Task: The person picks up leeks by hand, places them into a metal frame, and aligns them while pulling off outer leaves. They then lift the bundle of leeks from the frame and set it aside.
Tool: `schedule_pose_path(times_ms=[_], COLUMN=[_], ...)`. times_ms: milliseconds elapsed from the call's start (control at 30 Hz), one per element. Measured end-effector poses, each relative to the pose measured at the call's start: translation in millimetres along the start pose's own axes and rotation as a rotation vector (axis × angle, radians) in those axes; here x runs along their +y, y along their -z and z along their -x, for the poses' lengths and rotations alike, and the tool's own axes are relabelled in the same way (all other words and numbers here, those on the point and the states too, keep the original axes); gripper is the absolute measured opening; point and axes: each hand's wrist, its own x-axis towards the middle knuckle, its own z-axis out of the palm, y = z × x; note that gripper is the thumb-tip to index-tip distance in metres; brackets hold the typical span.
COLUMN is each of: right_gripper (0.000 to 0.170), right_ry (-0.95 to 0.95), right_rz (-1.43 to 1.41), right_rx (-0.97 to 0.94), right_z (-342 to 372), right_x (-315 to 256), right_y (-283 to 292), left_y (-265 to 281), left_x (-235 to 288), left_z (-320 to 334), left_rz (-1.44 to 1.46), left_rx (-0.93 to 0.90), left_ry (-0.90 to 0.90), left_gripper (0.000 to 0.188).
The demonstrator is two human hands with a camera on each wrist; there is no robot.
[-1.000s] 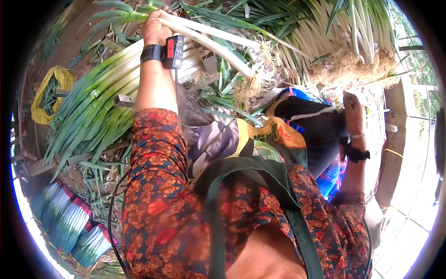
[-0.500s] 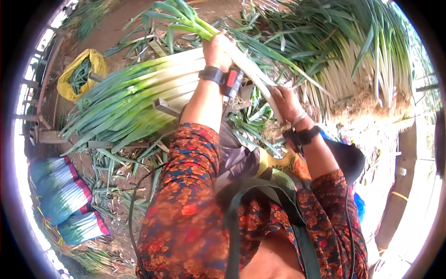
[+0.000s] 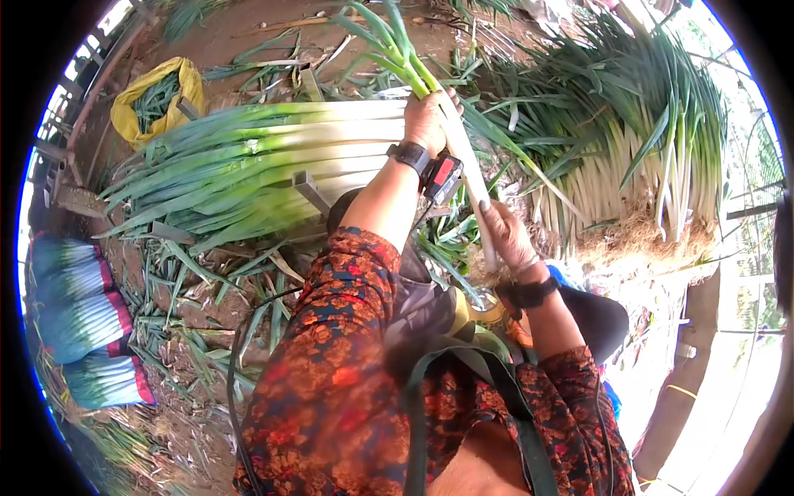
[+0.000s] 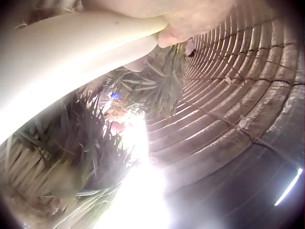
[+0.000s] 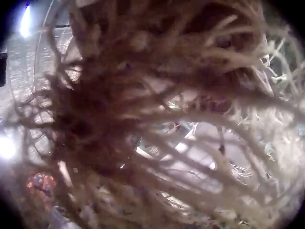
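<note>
Brown ground (image 3: 289, 25) in head view, strewn with cut leaf scraps (image 3: 178, 331); yellow sack (image 3: 196, 81) of greens upper left, wrapped bundles (image 3: 83, 318) lower left. Row of leeks (image 3: 273, 149) laid side by side, left of the work, white ends toward the hands; pile of leeks (image 3: 591, 153) to the right, roots outward. Held leeks (image 3: 463, 153) run aslant between these two lots, green tops up. Hands apart, both on the held leeks: left hand (image 3: 426, 120) clamped round the shafts just below the leaves, right hand (image 3: 509, 240) gripping lower down, near the root end; undersides of its fingers hidden. Overlap makes the shafts hard to count here. Watch-like strap (image 3: 411, 155) and small black-and-red device (image 3: 444, 178) at the left wrist. Left wrist view: pale shafts cross the upper left, a second one seen below the first, which head view does not separate; fingers at top, mostly cut off. Ribbed, arched covering (image 4: 228, 90) fills the right side, seen far better than in head view; white glare washes out the lower middle. Right wrist view: tangled roots (image 5: 190, 114), close and blurred, cover nearly the whole frame; right hand's grip cannot be made out. Reddish patterned patch (image 5: 40, 183) lower left, unclear.
</note>
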Motion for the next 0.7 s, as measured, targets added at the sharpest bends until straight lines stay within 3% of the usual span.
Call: schedule_pose_path(times_ms=[33, 67, 167, 200, 300, 433, 500, 533, 567, 633, 700], right_gripper=[0.062, 0.063, 0.066, 0.062, 0.054, 0.043, 0.033, 0.032, 0.030, 0.035, 0.040], right_ry=[-0.023, 0.133, 0.132, 0.020, 0.186, 0.147, -0.042, -0.019, 0.005, -0.002, 0.017], right_rz=[0.025, 0.179, 0.446, 0.368, 0.530, 0.335, -0.104, -0.182, -0.259, -0.072, 0.227], right_rx=[-0.014, 0.061, 0.156, 0.121, 0.221, 0.207, 0.017, 0.000, -0.016, -0.016, 0.012], right_z=[7, 10, 43, 53, 71, 81, 93, 98, 101, 101, 96], right_x=[-4, 2, -20, -33, -4, 23, 13, 8, 7, 15, 15], right_y=[-2, -8, -9, -6, -2, 4, 11, 13, 16, 19, 17], left_y=[2, 4, 2, 3, 13, 14, 19, 24, 26, 24, 19], left_x=[-1, -5, -6, -6, -2, 11, 15, 19, 18, 22, 23], left_z=[-1, 0, 4, 3, -3, -2, -8, -11, -13, -6, 2], left_rz=[0.031, 0.061, 0.122, 0.146, 0.231, 0.256, 0.257, 0.269, 0.281, 0.190, 0.145], left_rx=[0.015, 0.029, 0.106, 0.141, 0.161, 0.127, 0.110, 0.037, 0.088, -0.027, -0.006], left_ry=[0.018, 0.040, 0.101, 0.122, 0.170, 0.253, 0.233, 0.248, 0.228, 0.218, 0.123], left_gripper=[0.027, 0.026, 0.022, 0.022, 0.019, 0.019, 0.019, 0.031, 0.030, 0.026, 0.018])
